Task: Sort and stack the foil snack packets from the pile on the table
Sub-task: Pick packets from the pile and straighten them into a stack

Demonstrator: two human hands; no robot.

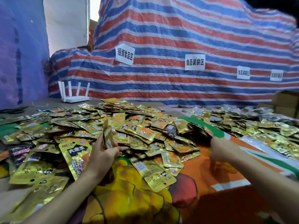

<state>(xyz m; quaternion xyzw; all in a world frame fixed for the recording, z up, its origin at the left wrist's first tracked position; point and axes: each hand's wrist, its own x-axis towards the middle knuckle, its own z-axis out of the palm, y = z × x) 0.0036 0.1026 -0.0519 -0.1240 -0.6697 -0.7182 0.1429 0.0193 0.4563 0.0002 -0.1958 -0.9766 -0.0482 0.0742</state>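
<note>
Sprawling across the table, the pile of gold foil packets looked barely worked. Hundreds lay loose and overlapping, some face up and some face down. The only gathered lot in view was a small stack held upright at the pile's near edge. On that showing the sorting was in its early part, with nearly everything left to collect.

The left hand gripped that stack on edge, fingers curled round its lower end. The right hand reached to the pile's right edge, blurred. Its fingers seemed to meet a packet there, but whether they pinched it could not be told.

Beyond the pile stood a white router before a striped tarp. Right of the pile lay a second spread of packets.
</note>
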